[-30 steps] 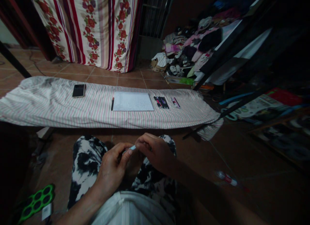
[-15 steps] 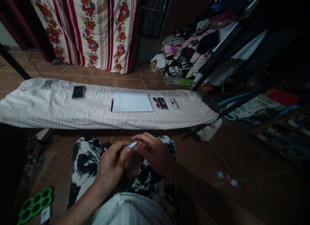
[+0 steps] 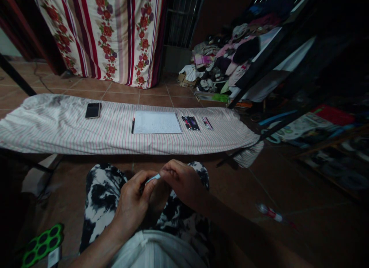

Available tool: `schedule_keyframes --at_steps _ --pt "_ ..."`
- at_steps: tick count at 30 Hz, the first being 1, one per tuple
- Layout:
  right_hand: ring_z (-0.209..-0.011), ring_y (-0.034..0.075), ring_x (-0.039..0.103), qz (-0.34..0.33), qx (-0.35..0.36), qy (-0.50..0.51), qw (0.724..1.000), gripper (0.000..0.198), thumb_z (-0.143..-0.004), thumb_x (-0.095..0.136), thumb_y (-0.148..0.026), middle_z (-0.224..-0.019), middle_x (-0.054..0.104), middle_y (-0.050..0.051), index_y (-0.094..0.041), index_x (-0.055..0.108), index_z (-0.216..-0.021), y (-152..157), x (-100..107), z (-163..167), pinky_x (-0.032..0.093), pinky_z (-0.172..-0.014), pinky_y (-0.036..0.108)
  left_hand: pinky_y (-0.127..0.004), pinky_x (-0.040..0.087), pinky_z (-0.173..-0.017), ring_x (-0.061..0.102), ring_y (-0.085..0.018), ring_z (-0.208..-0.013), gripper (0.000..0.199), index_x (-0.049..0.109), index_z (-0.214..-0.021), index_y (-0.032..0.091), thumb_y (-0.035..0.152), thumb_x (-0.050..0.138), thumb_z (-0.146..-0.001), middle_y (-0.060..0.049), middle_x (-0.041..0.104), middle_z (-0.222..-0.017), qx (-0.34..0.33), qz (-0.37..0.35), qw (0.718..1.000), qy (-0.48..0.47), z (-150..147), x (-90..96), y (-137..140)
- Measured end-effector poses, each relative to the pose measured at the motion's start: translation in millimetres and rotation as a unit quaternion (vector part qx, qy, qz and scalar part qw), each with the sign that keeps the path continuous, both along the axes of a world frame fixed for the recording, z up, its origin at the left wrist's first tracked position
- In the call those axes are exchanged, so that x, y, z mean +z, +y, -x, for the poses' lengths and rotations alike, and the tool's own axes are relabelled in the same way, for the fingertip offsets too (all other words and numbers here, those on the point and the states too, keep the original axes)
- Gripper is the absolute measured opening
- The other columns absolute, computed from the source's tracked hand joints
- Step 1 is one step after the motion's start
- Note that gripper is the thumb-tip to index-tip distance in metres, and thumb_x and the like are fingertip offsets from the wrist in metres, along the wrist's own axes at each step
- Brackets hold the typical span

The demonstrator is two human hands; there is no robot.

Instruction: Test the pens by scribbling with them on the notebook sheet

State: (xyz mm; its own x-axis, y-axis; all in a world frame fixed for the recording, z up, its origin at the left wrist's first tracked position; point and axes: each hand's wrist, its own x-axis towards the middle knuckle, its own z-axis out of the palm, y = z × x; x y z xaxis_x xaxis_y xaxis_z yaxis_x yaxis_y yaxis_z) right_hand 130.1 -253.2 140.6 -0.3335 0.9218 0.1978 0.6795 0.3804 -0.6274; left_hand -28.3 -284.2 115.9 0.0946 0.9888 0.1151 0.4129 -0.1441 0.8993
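Observation:
Above my lap, my left hand [image 3: 134,197] is closed around a slim light-blue pen [image 3: 153,178], thumb and fingers along its body. My right hand [image 3: 181,179] pinches the pen's far end, so the tip is hidden by the fingers. Beyond my knees, a spiral notebook [image 3: 157,122] lies open on a bench with a striped cloth [image 3: 112,139]. A dark pen [image 3: 133,125] rests along the notebook's left side. Several dark pens [image 3: 190,123] lie in a row to its right, with a few pink and white pens [image 3: 207,123] farther right.
A phone [image 3: 93,110] lies on the cloth at the left. Dark metal bars [image 3: 259,75] slant across the right side. On the floor are a green holder with round openings [image 3: 43,245], a bottle [image 3: 269,213] and a clothes pile [image 3: 227,56]. A flowered curtain [image 3: 115,37] hangs behind.
My right hand's fingers have curled from stretched over the pen to a pinch at its end. Less of the pen shows now. The things on the bench have stayed put.

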Motion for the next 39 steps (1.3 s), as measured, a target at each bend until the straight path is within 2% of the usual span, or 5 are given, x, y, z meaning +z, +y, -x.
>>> schedule_keyframes --at_steps 14,19,26,33,39 --pt "-0.076 0.014 0.059 0.022 0.027 0.064 0.997 0.012 -0.083 0.052 -0.025 -0.08 0.065 0.001 -0.019 0.063 -0.083 -3.2 5.0 0.5 0.043 -0.068 0.025 -0.025 0.049 -0.069 0.063 -0.017 -0.075 0.021 0.065 -0.089 0.019 0.033 0.052 -0.081 -0.003 0.069 -0.083 0.013 0.035 0.997 -0.073 -0.6 2.1 1.9" --pt "-0.068 0.013 0.059 0.036 -0.005 0.043 0.998 0.013 -0.081 0.054 -0.027 -0.071 0.065 0.0 -0.019 0.062 -0.075 -3.0 5.3 0.3 0.041 -0.061 0.023 -0.023 0.047 -0.07 0.062 -0.016 -0.078 0.019 0.066 -0.088 0.021 0.031 0.052 -0.082 -0.002 0.068 -0.084 0.007 0.007 0.999 -0.044 -1.5 4.1 0.3" --pt "-0.057 0.011 0.052 0.0 -0.039 0.008 0.999 0.026 -0.083 0.048 -0.036 -0.061 0.058 -0.001 -0.018 0.056 -0.066 -3.5 -0.1 2.1 0.036 -0.054 0.023 -0.023 0.046 -0.072 0.061 -0.016 -0.083 0.018 0.065 -0.09 0.022 0.03 0.05 -0.084 -0.002 0.067 -0.087 0.009 -0.019 1.0 -0.011 -3.2 3.9 -0.9" --pt "-0.08 0.013 0.061 0.041 0.003 0.127 0.991 0.02 -0.083 0.051 -0.026 -0.088 0.066 0.002 -0.021 0.061 -0.1 -2.4 2.8 -1.1 0.046 -0.07 0.023 -0.025 0.049 -0.065 0.063 -0.018 -0.074 0.023 0.065 -0.091 0.019 0.035 0.052 -0.081 -0.003 0.069 -0.078 0.028 0.053 0.993 -0.101 -2.1 0.9 2.5" --pt "-0.078 0.014 0.061 0.023 0.033 0.129 0.991 0.013 -0.081 0.054 -0.019 -0.082 0.067 0.003 -0.019 0.066 -0.084 -0.1 3.3 -2.6 0.046 -0.069 0.024 -0.024 0.048 -0.063 0.063 -0.017 -0.076 0.022 0.065 -0.09 0.019 0.035 0.053 -0.081 -0.003 0.069 -0.08 0.021 0.071 0.991 -0.113 -2.9 0.5 3.0"
